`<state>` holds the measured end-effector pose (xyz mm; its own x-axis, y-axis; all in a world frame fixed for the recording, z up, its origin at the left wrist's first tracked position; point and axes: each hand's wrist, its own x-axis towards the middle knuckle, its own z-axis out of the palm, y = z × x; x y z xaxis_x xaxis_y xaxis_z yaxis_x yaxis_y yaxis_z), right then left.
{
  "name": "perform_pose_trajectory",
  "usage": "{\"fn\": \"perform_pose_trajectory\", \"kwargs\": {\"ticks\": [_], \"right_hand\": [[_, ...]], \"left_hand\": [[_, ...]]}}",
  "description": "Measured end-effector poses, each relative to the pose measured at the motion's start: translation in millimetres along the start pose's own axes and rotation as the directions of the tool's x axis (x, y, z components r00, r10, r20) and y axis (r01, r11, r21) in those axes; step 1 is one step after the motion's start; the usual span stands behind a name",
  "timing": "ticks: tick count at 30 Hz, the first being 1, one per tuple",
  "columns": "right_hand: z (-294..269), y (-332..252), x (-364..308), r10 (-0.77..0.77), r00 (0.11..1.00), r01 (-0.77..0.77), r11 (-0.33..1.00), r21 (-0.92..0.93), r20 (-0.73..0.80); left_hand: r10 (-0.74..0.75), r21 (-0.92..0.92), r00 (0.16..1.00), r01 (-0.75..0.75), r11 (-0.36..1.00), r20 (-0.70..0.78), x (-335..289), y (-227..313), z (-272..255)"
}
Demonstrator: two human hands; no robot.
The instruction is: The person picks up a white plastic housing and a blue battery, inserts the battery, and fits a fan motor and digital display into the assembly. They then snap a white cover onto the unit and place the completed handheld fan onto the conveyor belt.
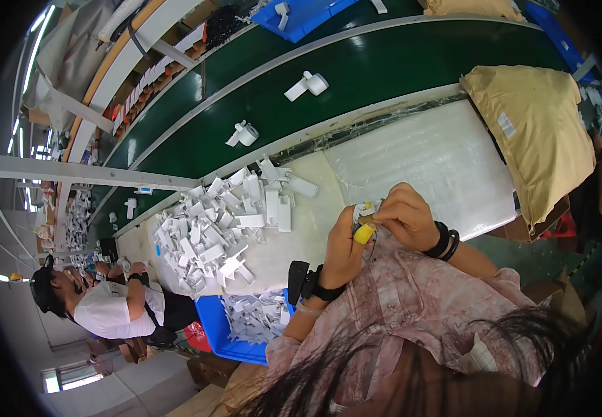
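Observation:
My left hand (343, 251) and my right hand (405, 217) meet close to my chest over the near edge of the white worktable (426, 156). Between their fingertips they hold a small white plastic part (365, 210). A yellow cap covers one left fingertip (363, 233), pressed under the part. A black device is strapped on my left wrist (304, 281); black bands ring my right wrist (445, 241). A heap of white plastic parts (221, 222) lies on the table to the left of my hands.
A green conveyor belt (384, 62) runs behind the table with single white parts (308, 85) on it. A tan bag (534, 135) lies at the right. A blue bin (228, 333) of white parts stands below the table. Another person (106, 302) works at the far left.

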<state>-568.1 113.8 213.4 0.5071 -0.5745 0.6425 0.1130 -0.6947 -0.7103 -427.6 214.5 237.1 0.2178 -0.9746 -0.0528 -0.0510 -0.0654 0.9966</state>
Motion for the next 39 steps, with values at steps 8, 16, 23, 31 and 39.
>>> {"fn": "perform_pose_trajectory", "kwargs": {"ticks": [8, 16, 23, 31, 39], "right_hand": [[-1.2, 0.0, 0.2, -0.008, 1.0, 0.008, 1.0, -0.001, 0.014], [-0.3, 0.6, -0.6, -0.045, 0.999, 0.046, 0.997, -0.061, 0.016], [-2.2, -4.4, 5.1, -0.112, 0.994, 0.113, 0.982, -0.148, 0.015], [-7.2, 4.1, 4.8, -0.223, 0.972, 0.232, 0.958, -0.171, 0.072], [-6.1, 1.4, 6.2, -0.219, 0.974, 0.226, 0.96, -0.166, 0.059]], "left_hand": [[-0.009, -0.026, 1.0, 0.009, 1.0, -0.009, -0.6, -4.0, 0.4], [0.074, 0.092, 0.997, -0.071, 0.993, -0.029, 1.0, -7.0, -0.3], [-0.053, 0.08, 0.998, 0.05, 0.996, 0.032, 4.0, -12.5, -2.3], [-0.06, 0.045, 0.996, 0.058, 0.997, 0.06, 4.6, -13.1, -0.8], [-0.054, 0.057, 0.998, 0.054, 0.997, 0.007, 3.6, -7.3, 2.6]]}}
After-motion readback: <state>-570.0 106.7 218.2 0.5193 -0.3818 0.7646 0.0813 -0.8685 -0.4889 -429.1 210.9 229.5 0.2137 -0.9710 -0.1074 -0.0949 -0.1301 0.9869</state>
